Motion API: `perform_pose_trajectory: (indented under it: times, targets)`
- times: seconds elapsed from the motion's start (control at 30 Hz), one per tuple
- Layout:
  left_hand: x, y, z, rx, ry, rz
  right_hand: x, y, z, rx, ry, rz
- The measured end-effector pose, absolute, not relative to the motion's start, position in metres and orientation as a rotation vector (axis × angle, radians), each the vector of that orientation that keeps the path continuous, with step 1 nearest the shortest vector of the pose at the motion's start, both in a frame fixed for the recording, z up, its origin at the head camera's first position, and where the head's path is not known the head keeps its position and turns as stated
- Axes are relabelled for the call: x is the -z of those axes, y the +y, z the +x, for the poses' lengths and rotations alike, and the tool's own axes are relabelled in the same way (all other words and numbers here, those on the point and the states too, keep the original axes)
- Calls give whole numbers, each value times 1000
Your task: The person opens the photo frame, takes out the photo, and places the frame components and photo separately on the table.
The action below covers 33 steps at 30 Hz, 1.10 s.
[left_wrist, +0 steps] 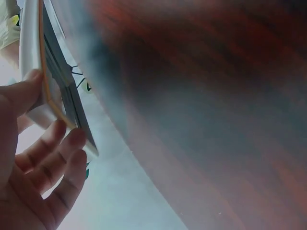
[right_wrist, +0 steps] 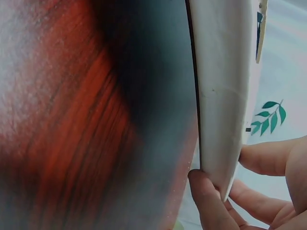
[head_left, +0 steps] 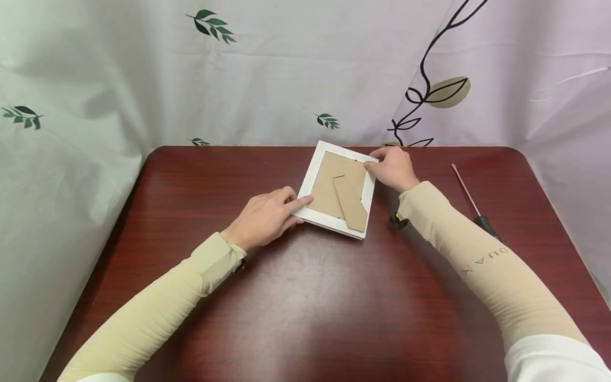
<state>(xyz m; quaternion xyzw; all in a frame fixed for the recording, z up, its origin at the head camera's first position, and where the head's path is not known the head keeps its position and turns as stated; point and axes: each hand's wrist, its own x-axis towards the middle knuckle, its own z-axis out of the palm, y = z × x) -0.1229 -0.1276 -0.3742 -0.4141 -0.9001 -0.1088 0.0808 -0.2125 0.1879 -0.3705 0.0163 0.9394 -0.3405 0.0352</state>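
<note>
A white picture frame (head_left: 311, 172) is held back side up, its brown backing board (head_left: 324, 185) facing the head camera. The flat easel leg (head_left: 352, 209) lies slanted over that board. At the near left corner my left hand (head_left: 267, 215) pinches the frame, thumb on the back and fingers underneath. My right hand (head_left: 395, 168) grips the far right corner between thumb and fingers. The right wrist view shows the frame's white side edge (right_wrist: 220, 96) raised over the table, fingertips at its corner. The frame's front faces down, mostly hidden.
A screwdriver (head_left: 486, 225) with a black handle lies on the table right of the frame, partly behind the right forearm. The dark red wooden table (head_left: 296, 313) ends at a white curtain (head_left: 277, 79) with leaf prints.
</note>
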Motion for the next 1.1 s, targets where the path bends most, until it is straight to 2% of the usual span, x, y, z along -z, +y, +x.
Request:
perform_pose_trajectory:
  times: [0.53, 0.83, 1.1]
  targets:
    - [376, -122, -117, 893, -2693, -840, 375, 182, -212, 1532, 2615, 271]
    - [373, -117, -120, 1114, -2638, -886, 383, 180, -211, 1821, 2475, 280]
    - [379, -110, -125, 1595, -2560, -969, 387, 173, -210, 2149, 2192, 250]
